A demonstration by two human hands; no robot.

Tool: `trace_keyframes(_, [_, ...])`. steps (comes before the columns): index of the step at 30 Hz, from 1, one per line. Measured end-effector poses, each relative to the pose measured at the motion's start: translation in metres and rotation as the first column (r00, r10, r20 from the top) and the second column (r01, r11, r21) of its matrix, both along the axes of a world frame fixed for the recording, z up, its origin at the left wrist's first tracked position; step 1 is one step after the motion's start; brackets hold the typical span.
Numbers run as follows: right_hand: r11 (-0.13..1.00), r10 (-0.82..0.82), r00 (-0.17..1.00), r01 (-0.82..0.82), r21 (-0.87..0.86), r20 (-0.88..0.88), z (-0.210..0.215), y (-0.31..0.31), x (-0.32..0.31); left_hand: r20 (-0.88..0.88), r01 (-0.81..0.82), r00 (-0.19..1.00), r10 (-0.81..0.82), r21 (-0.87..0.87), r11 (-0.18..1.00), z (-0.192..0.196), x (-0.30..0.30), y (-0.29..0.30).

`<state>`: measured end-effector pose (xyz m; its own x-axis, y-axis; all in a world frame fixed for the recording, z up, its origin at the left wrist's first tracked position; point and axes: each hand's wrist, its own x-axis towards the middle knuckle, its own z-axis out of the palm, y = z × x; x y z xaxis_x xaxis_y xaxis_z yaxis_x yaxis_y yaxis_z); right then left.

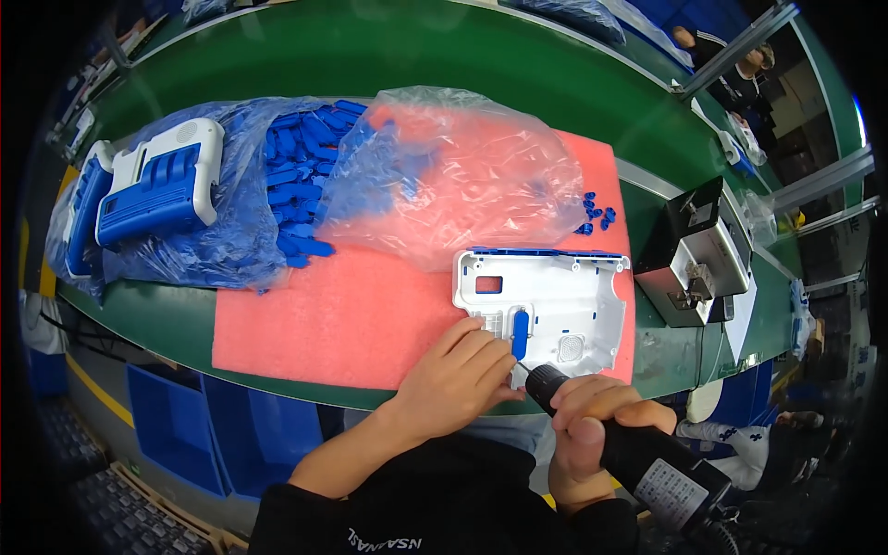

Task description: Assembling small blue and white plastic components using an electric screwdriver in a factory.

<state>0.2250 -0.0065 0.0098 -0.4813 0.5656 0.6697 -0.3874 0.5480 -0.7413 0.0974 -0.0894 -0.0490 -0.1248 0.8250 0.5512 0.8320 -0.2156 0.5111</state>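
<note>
Two hands are seen at work in the head view, low in the middle of the picture. A white plastic housing [546, 305] is laid open side up on a pink foam mat [324, 324], which in turn lies on a green conveyor belt [370, 55]; the soft mat likely spares the shell from scratches. A small blue insert [521, 333] is seated near the housing's lower edge, and it is steadied there by the left hand [462, 375], whose fingers are pressed together and bent, their tips resting on the housing just beside the insert. A black electric screwdriver [638, 453] is gripped by the right hand [592, 430], the fingers wrapped fully around its barrel, with the bit pointed at the housing's lower edge beside the insert, so the part seems pinned against the tool's push. Behind the housing, a clear bag [453, 176] of blue parts is kept within reach, a few loose blue bits [592, 215] are scattered beside it, and a finished white-and-blue unit [162, 180] rests at far left.
</note>
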Motion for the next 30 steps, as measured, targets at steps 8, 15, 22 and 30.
trace_keyframes(8, [0.952,-0.234,0.937,0.166,-0.259,-0.258,0.043,0.035,0.011,-0.307,-0.084,0.950,0.062,-0.059,0.995,0.015,0.010,0.002])
trace_keyframes(15, [0.735,-0.645,0.764,0.616,-0.283,-0.015,0.049,0.126,0.077,-0.362,-0.085,0.925,0.117,0.102,0.991,0.058,0.002,-0.012])
trace_keyframes(22, [0.767,-0.568,0.808,0.589,-0.254,0.159,-0.011,0.131,0.087,-0.420,-0.243,0.876,0.236,0.039,0.969,0.051,-0.091,0.046])
trace_keyframes(30, [0.664,-0.723,0.690,0.676,-0.321,-0.044,-0.079,0.086,0.102,-0.480,-0.274,0.842,0.246,0.010,0.962,0.037,-0.074,0.063])
